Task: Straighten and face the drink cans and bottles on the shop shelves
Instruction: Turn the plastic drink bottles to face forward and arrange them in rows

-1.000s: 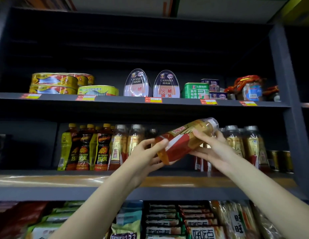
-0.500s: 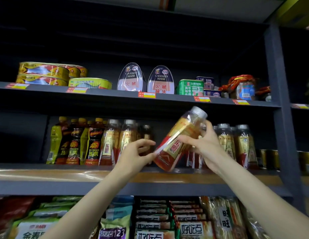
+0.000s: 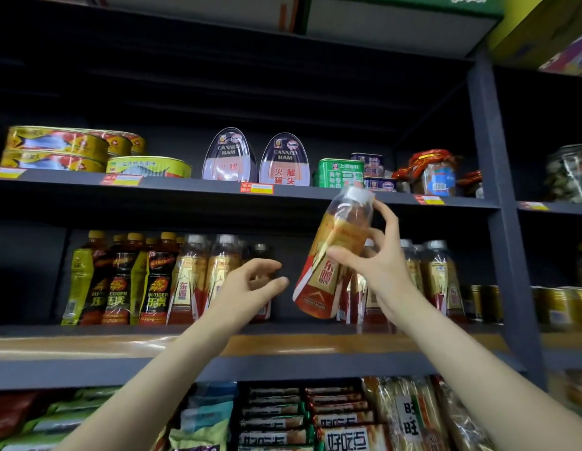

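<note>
While right hand (image 3: 377, 262) grips tilted bottle (image 3: 335, 255), left hand (image 3: 247, 284) loosely curled, empty

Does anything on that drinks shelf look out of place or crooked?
One amber plastic bottle with a red label is off the shelf, tilted in the right hand. A gap shows between the standing bottle rows below it.

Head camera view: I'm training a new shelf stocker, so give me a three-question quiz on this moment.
1. True or false: the left hand grips the raised bottle.
2. Which hand holds that bottle? A) left B) right C) both
3. Fill in: the bottle is ____, not upright.

Key:
1. False; the left hand is open and apart from it.
2. B; the right hand holds it above the middle shelf.
3. tilted
</note>
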A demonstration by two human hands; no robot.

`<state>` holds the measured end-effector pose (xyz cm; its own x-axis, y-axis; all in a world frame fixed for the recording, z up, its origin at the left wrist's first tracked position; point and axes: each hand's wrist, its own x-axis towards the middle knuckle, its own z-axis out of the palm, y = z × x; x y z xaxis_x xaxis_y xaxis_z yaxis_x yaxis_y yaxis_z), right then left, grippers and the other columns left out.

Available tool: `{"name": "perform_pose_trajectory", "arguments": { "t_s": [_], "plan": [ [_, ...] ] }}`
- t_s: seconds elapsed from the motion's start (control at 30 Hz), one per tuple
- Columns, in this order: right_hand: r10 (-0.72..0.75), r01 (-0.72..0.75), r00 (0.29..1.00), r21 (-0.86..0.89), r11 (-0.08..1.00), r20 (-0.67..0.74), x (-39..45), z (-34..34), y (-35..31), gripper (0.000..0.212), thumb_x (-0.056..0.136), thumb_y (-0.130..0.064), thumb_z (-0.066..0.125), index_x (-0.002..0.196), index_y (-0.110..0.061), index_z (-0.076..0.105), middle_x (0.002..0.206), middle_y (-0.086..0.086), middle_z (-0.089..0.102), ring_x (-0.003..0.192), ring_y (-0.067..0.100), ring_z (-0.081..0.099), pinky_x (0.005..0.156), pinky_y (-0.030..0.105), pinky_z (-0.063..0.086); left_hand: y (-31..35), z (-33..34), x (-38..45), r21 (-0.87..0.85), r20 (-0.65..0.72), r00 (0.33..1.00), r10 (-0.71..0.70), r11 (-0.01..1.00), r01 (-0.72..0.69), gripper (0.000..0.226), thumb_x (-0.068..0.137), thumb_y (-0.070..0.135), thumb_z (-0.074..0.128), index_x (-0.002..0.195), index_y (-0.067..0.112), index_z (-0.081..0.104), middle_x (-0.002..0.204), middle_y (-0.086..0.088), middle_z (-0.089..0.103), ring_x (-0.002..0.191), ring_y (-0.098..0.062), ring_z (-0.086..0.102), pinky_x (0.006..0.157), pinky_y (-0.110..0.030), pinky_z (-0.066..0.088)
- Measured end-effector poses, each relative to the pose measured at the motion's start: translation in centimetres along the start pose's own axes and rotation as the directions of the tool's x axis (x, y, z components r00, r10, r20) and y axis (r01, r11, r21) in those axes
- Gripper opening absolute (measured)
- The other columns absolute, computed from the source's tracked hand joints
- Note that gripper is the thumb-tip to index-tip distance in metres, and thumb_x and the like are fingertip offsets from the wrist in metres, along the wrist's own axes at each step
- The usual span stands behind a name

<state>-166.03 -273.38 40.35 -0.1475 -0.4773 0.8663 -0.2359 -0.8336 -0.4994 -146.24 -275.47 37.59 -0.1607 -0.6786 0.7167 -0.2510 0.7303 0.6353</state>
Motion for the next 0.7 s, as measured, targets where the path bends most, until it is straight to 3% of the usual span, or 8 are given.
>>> {"name": "perform_pose_trajectory", "arguments": {
  "t_s": [0.07,0.2,0.3,0.37,0.43,0.53,0.63,0.7],
  "plan": [
    [0.16,-0.157,0.987,0.164,0.974,-0.006,0.5,0.2,-0.5,0.082,0.073,-0.018,0.079,0.134,-0.041,0.03,0.119,0.005,0.057,0.106,0.021,0.061,0.093,0.046,0.051,0.8,1.0,-0.3,-0.166,0.177,0.978,-0.109,0.976,0.139,0.055,0.071,0.043,0.07,0.121,0.028,0.052,0.12,0.007,0.057,0.111,-0.012,0.056,0.09,-0.032,0.05],
    [0.188,-0.187,0.981,-0.041,0.982,0.05,1.0,1.0,-1.9,0.07,0.073,-0.032,0.078,0.129,-0.035,0.037,0.111,0.005,0.063,0.096,0.021,0.066,0.086,0.045,0.055,2.0,2.1,-0.8,-0.413,0.328,0.92,-0.213,0.844,0.343,0.064,0.062,0.036,0.076,0.118,0.02,0.05,0.104,-0.005,0.07,0.094,-0.018,0.069,0.084,-0.041,0.056],
    [0.232,-0.22,0.969,-0.131,0.967,0.084,0.8,0.8,-2.8,0.064,0.074,-0.042,0.075,0.125,-0.031,0.036,0.111,0.004,0.062,0.092,0.017,0.067,0.077,0.037,0.057,2.5,1.4,-1.2,-0.312,0.333,0.912,-0.24,0.885,0.347,0.064,0.059,0.048,0.073,0.115,0.022,0.053,0.099,-0.001,0.073,0.09,-0.017,0.07,0.078,-0.036,0.056],
    [0.364,-0.331,0.907,-0.174,0.928,0.213,0.3,0.6,-3.2,0.075,0.066,-0.048,0.076,0.126,-0.027,0.036,0.112,0.004,0.061,0.091,0.017,0.066,0.066,0.03,0.056,2.8,0.7,-1.5,-0.203,0.365,0.892,-0.267,0.912,0.356,0.066,0.063,0.057,0.067,0.117,0.021,0.054,0.101,-0.002,0.073,0.092,-0.019,0.07,0.083,-0.037,0.054],
    [0.489,-0.446,0.815,-0.203,0.872,0.31,-0.4,0.8,-2.8,0.088,0.054,-0.05,0.079,0.127,-0.02,0.04,0.112,0.006,0.062,0.094,0.02,0.067,0.066,0.033,0.058,3.1,0.4,-1.6,-0.125,0.402,0.859,-0.317,0.91,0.394,0.072,0.064,0.065,0.061,0.121,0.021,0.053,0.102,-0.004,0.072,0.094,-0.019,0.069,0.088,-0.039,0.051],
    [0.572,-0.555,0.772,-0.144,0.819,0.278,-0.5,1.4,-2.0,0.074,0.066,-0.042,0.079,0.128,-0.016,0.047,0.115,0.009,0.062,0.098,0.024,0.065,0.066,0.036,0.058,3.2,0.1,-1.8,-0.078,0.427,0.82,-0.38,0.888,0.452,0.07,0.065,0.069,0.055,0.117,0.021,0.057,0.103,-0.005,0.072,0.097,-0.02,0.067,0.088,-0.042,0.047],
    [0.613,-0.63,0.757,0.008,0.776,0.226,-0.2,1.1,-1.6,0.06,0.075,-0.039,0.076,0.127,-0.018,0.053,0.112,0.011,0.063,0.096,0.025,0.064,0.062,0.034,0.058,3.1,-0.7,-1.4,-0.131,0.337,0.875,-0.349,0.903,0.41,0.044,0.083,0.056,0.052,0.109,0.021,0.06,0.108,-0.003,0.068,0.099,-0.017,0.064,0.089,-0.039,0.048],
    [0.581,-0.602,0.791,0.072,0.795,0.192,-0.2,1.0,-1.1,0.067,0.076,-0.034,0.076,0.134,-0.018,0.046,0.115,0.009,0.061,0.095,0.023,0.065,0.059,0.033,0.058,2.4,-1.3,-1.1,-0.133,0.201,0.942,-0.268,0.945,0.297,0.027,0.09,0.04,0.055,0.109,0.022,0.062,0.109,0.0,0.066,0.098,-0.011,0.063,0.083,-0.031,0.05]
  ]
}}
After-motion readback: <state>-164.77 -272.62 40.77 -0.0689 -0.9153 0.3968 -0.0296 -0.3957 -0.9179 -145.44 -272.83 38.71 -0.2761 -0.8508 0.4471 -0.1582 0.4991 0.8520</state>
